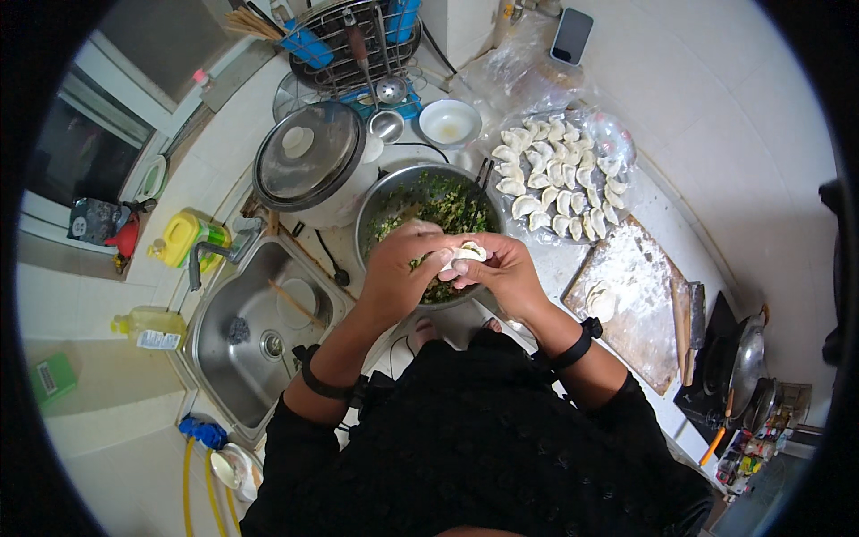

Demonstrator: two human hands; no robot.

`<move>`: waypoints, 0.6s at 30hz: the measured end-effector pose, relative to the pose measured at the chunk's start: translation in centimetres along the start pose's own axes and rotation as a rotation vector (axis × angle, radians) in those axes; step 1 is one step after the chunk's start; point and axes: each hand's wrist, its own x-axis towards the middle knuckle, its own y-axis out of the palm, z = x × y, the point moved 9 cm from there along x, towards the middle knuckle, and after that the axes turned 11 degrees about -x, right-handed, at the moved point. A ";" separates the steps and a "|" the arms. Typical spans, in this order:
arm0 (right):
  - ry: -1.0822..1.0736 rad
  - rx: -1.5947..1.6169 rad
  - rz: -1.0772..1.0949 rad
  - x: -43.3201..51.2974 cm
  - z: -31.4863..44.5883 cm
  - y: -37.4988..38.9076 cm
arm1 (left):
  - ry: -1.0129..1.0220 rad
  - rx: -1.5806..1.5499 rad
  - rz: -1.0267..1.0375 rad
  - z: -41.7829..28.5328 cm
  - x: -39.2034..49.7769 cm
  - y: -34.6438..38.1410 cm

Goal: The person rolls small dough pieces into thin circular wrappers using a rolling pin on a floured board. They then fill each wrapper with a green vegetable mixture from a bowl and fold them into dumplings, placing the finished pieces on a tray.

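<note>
Between my two hands is a half-folded dumpling [472, 252], with green filling showing at its open edge. My left hand [405, 265] pinches it from the left, and my right hand [501, 270] holds its right side with thumb and fingers. Both hands are above a large metal bowl [363, 221] of chopped green filling [453, 199]. Dark chopsticks [482, 176] lean on the bowl's right rim. Rows of shaped dumplings [557, 171] lie on clear plastic at the upper right. Dumpling wrappers [602, 301] rest on a floured wooden board [641, 335].
A rolling pin [680, 329] and a cleaver [696, 315] lie along the board's right edge. Left of the bowl stands a lidded rice cooker [311, 158], with a steel sink [231, 376] nearer me. A white bowl [450, 123] and a phone [572, 36] are farther back.
</note>
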 end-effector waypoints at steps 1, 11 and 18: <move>-0.012 0.044 -0.018 0.0 0.1 -0.3 | 0.029 -0.033 -0.061 -0.3 0.0 -0.3; -0.046 0.305 -0.056 -0.8 0.5 -1.0 | 0.159 0.042 -0.208 -1.9 -2.2 0.1; -0.090 0.207 -0.092 -1.2 0.9 -0.2 | 0.331 0.294 -0.229 -3.7 -2.4 0.5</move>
